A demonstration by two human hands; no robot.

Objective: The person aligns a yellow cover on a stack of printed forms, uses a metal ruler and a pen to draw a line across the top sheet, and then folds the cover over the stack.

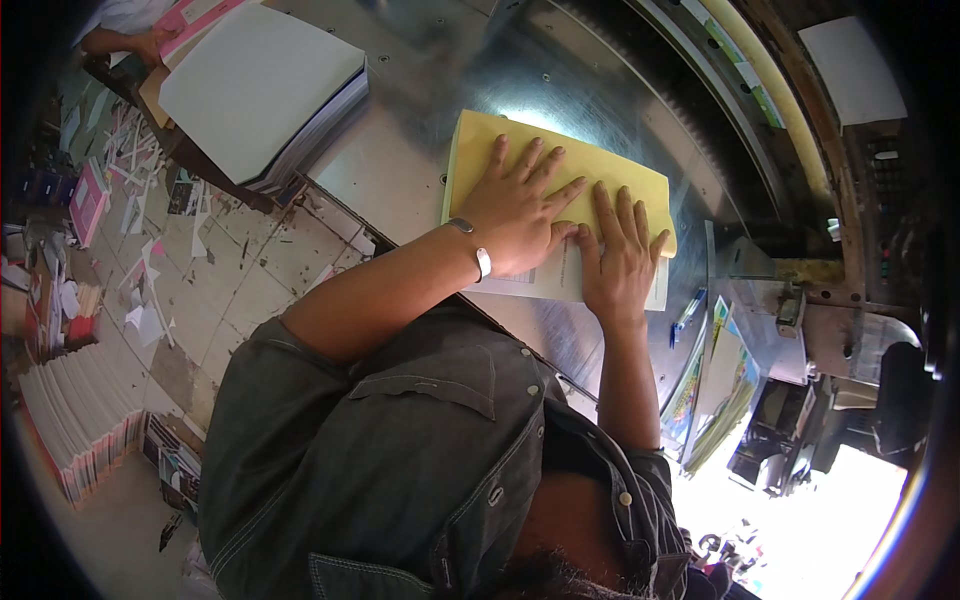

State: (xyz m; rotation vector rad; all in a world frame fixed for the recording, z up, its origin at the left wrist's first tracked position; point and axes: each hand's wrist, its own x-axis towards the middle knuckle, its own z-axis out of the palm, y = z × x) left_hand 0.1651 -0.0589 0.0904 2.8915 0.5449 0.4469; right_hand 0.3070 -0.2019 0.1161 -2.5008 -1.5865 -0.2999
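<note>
A yellow sheet [600,165] lies over a stack of white printed paper [540,285] on the metal table. My left hand [525,205] rests on it with fingers spread, a metal bracelet around the wrist. Close beside it, my right hand [620,255] lies flat on the yellow sheet's right part, its fingers stretched out. The two thumbs almost meet. White printed paper shows below the yellow sheet's near edge, under my palms. Both hands press down from above and grasp nothing.
A tall stack of white paper [265,90] stands at the table's left, with another person's hand [150,45] beside it. Paper scraps [130,150] and book stacks [80,420] cover the floor at left. A blue pen [688,312] lies right of my right hand. Machine rails [740,80] run along the far right.
</note>
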